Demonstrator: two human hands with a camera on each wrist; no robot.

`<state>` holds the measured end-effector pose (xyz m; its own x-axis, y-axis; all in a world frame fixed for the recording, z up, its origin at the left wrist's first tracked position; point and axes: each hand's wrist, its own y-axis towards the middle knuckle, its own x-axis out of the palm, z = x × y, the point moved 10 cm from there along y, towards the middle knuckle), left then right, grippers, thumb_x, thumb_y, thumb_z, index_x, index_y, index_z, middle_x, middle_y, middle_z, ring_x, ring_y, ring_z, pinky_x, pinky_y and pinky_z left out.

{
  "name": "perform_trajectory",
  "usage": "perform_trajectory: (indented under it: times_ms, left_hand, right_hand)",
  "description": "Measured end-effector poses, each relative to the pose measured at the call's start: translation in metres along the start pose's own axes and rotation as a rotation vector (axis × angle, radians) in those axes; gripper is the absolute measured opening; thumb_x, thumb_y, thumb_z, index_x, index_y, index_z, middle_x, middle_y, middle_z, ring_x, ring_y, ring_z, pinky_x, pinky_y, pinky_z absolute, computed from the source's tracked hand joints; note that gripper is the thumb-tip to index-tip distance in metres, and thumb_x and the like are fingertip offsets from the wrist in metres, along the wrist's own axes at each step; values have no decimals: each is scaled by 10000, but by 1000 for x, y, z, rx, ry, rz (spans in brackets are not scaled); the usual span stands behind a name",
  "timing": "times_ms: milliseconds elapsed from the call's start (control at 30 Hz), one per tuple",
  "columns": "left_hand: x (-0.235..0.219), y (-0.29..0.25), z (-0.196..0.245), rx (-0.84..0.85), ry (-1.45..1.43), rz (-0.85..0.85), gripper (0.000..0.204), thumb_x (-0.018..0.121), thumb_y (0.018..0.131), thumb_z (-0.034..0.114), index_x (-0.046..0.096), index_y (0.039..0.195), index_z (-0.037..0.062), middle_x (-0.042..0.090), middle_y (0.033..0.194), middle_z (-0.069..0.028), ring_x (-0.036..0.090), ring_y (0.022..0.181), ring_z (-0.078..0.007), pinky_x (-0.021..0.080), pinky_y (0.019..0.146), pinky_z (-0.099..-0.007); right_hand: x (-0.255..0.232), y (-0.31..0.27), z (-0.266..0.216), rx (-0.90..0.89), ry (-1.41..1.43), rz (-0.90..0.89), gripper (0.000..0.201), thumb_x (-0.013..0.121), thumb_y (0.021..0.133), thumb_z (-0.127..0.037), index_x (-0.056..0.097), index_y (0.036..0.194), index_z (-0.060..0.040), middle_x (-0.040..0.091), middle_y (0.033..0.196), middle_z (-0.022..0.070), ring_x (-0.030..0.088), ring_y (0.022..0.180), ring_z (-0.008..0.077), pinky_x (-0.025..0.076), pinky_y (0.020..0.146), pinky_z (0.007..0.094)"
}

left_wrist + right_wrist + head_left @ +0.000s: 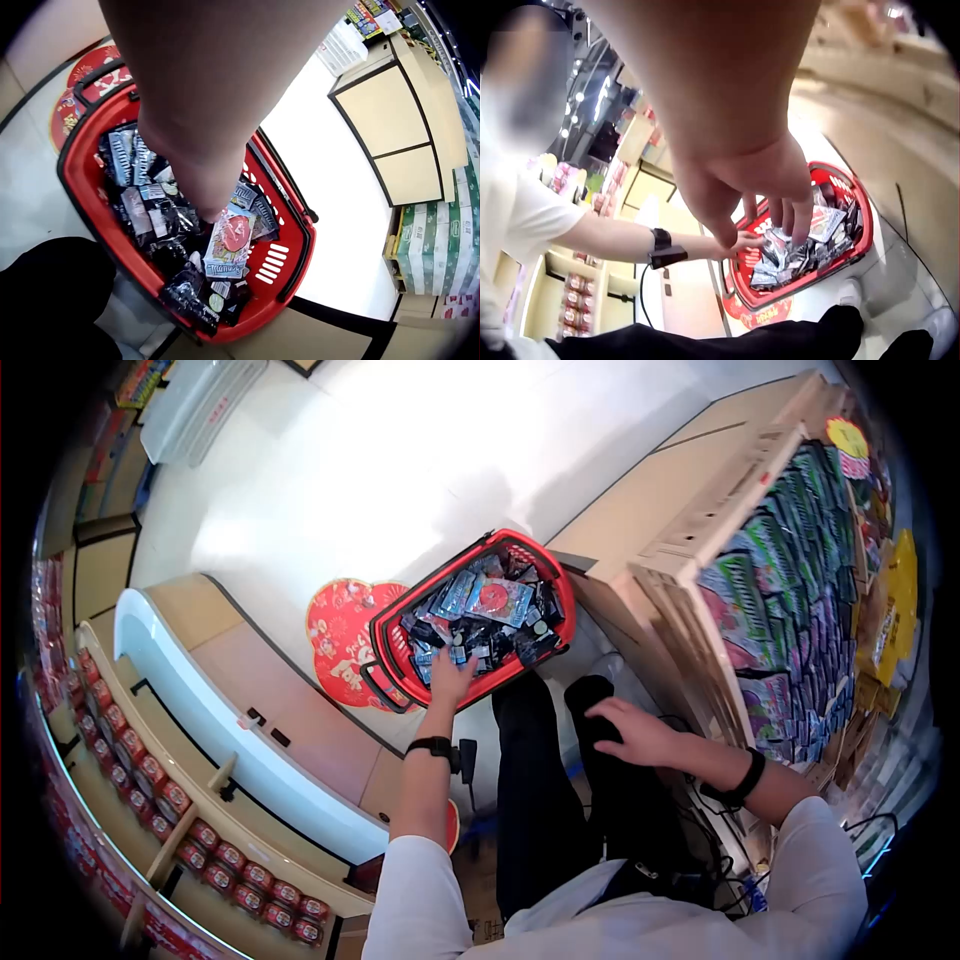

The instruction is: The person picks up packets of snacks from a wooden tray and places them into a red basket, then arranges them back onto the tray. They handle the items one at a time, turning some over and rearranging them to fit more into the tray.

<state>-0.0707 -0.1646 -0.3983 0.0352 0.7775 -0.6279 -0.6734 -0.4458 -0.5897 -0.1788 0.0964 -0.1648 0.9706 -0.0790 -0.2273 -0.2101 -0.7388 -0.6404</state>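
A red shopping basket (395,622) with black handles stands on the floor, filled with small dark and light-blue candy packets (500,600). My left hand (452,678) reaches over the basket's near left side, with its fingertips at the packets inside. In the left wrist view the forearm and the back of the left hand (191,176) hide part of the pile. A light-blue packet with a round pink picture (231,238) lies on top. My right hand (640,732) hovers in front of my legs with relaxed, parted fingers and nothing in them.
Right of the basket stands a wooden display rack (690,575) with rows of green and purple packets (775,580). At left runs a curved shelf unit (240,710) with red jars (215,860). A red floor sticker (340,650) lies partly under the basket.
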Motion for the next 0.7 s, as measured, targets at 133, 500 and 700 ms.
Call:
perform_trajectory:
  times_ms: [133, 500, 700]
  left_hand:
    - [2, 67, -36, -53, 34, 218, 884, 721, 696, 497, 376, 1296, -53, 396, 1314, -287, 397, 1208, -431, 325, 1033, -441]
    - [9, 145, -21, 100, 149, 192, 1051, 754, 533, 660, 441, 1267, -23, 537, 1199, -251, 504, 1143, -387, 374, 988, -450]
    - [41, 149, -11, 161, -15, -84, 953, 807, 505, 575, 496, 1176, -25, 611, 1064, -229, 594, 1018, -349, 473, 878, -420]
  right_hand:
    - [10, 134, 61, 67, -96, 237, 590, 722, 716, -173, 447, 1216, -22, 477, 1144, 218, 488, 1076, 402, 418, 925, 418]
    - [-20, 370, 169, 106, 46, 403, 925, 857, 566, -304, 394, 1277, 65, 501, 1237, 232, 491, 1166, 327, 387, 994, 387]
    - [24, 403, 161, 54, 122, 137, 929, 872, 563, -247, 367, 1298, 13, 524, 1227, 181, 512, 1126, 272, 397, 982, 351]
